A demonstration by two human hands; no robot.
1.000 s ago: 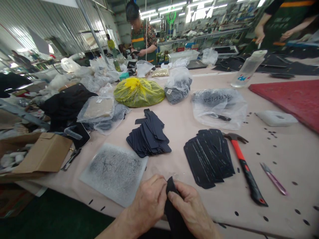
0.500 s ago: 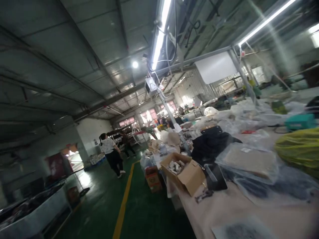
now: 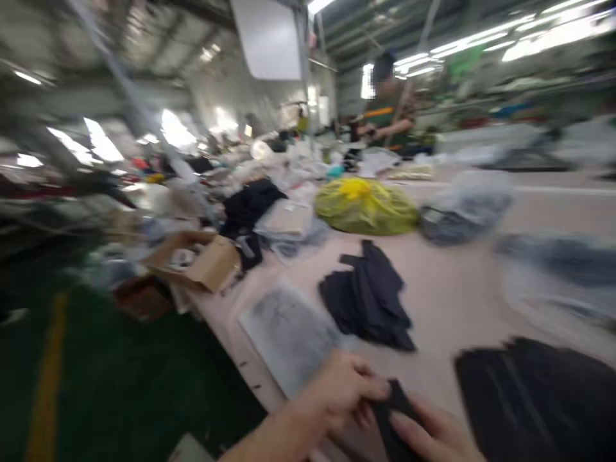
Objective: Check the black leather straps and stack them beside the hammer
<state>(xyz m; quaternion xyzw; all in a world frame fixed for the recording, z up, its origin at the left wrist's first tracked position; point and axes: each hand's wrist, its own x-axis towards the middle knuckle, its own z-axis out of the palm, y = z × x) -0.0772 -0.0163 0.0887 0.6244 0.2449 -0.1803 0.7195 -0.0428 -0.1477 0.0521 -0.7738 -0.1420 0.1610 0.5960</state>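
Note:
The picture is smeared by head motion. At the bottom edge my left hand (image 3: 339,393) and my right hand (image 3: 428,436) meet on a small black cut piece (image 3: 397,417), fingers pinched on its top from both sides. Just beyond them lies a grey scuffed pad (image 3: 289,333). A heap of dark cut pieces (image 3: 368,298) sits past the pad. A second flat stack of black pieces (image 3: 539,398) lies to the right of my right hand.
A yellow plastic bag (image 3: 363,206) and clear bags of material (image 3: 464,208) lie farther back on the pinkish table (image 3: 457,282). An open cardboard box (image 3: 202,263) hangs at the table's left edge. A person in a green apron (image 3: 385,112) stands at the far end. Green floor on the left.
The view swung up and left toward the hall half a second ago, then came back to the table. Both hands hold the black piece as before.

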